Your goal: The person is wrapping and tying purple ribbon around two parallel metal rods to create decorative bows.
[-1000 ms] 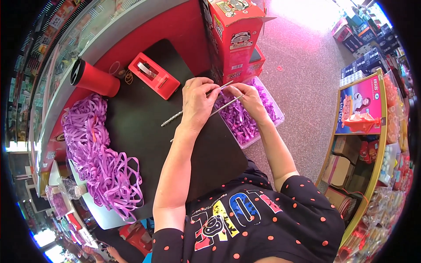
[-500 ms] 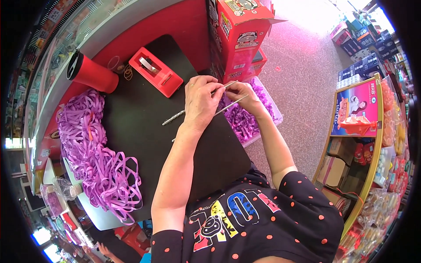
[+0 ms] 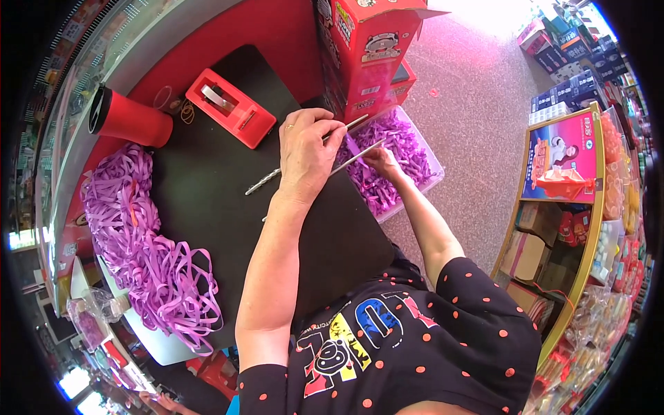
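My left hand (image 3: 308, 149) is closed over a pair of thin metal rods above the black table. The twisted upper rod (image 3: 263, 182) pokes out on both sides of the hand; a plain lower rod (image 3: 356, 156) runs below it. A short purple ribbon strip (image 3: 352, 144) spans from beside my left fingers toward my right hand (image 3: 382, 163). The right fingertips are pinched together at the strip's lower end, partly hidden behind the hand. Under them is a clear plastic bin (image 3: 436, 166) full of purple ribbon pieces (image 3: 387, 191).
A heap of purple ribbon (image 3: 149, 242) covers the left side of the black table (image 3: 332, 256). Beyond are a red tape dispenser (image 3: 232, 108), rubber bands (image 3: 187, 111) and a red tumbler (image 3: 135, 119). Red cartons (image 3: 366, 62) stand behind the bin; a shelf (image 3: 546, 242) is at right.
My right hand has moved down and away from the left fingers, toward the bin. A purple strip now shows between the hands. The left hand has shifted slightly left with the rods.
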